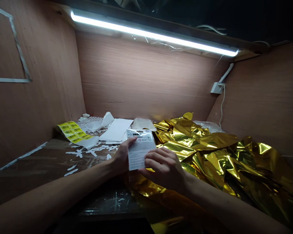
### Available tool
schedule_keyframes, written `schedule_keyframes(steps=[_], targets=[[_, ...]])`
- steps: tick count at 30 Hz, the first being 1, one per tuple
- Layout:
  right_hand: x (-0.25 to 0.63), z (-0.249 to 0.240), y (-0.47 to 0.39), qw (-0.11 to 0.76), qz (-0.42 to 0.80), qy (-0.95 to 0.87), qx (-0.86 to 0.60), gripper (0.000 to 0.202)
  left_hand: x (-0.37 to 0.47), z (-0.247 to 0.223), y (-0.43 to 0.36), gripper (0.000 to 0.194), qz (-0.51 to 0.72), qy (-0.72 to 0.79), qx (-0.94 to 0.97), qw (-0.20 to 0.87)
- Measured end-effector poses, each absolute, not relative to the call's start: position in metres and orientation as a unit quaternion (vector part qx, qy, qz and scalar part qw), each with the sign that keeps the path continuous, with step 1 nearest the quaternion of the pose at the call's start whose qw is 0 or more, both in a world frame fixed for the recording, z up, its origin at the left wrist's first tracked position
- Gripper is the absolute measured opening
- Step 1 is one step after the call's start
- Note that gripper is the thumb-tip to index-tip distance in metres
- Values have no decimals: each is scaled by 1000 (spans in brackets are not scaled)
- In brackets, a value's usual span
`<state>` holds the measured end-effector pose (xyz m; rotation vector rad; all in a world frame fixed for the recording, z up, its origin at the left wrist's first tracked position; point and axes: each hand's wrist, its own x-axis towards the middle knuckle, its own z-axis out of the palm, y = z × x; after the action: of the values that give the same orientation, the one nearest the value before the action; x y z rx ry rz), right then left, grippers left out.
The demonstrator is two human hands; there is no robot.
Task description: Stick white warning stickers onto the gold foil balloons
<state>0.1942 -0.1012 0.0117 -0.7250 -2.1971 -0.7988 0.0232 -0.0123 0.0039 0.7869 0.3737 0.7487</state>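
A white card printed with small text and warning symbols stands tilted up in front of me, in what looks like a clear sleeve with a hang hole at its top. My left hand grips the left edge, its thumb lying across the printed face. From the right, my right hand has its curled fingers over the lower right part of the card; its thumb is near the bottom edge. Crumpled sheets of shiny gold foil lie right beside and below my right hand.
A sheet of yellow labels curls at the left. Behind the card are stacked white sheets and a translucent packet. White paper scraps litter the brown work surface. Wooden walls enclose it under a tube light.
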Motion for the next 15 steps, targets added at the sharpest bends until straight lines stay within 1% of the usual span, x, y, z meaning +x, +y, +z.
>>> schedule_keyframes(steps=[3, 9, 15], targets=[[200, 8, -100, 313, -339, -849, -257, 14, 22, 5, -12, 28, 369, 173, 433, 804], [211, -5, -98, 250, -398, -851, -233, 7, 22, 2, -14, 33, 402, 155, 506, 748], [212, -3, -97, 225, -379, -861, -255, 18, 20, -2, -10, 26, 374, 186, 579, 700]])
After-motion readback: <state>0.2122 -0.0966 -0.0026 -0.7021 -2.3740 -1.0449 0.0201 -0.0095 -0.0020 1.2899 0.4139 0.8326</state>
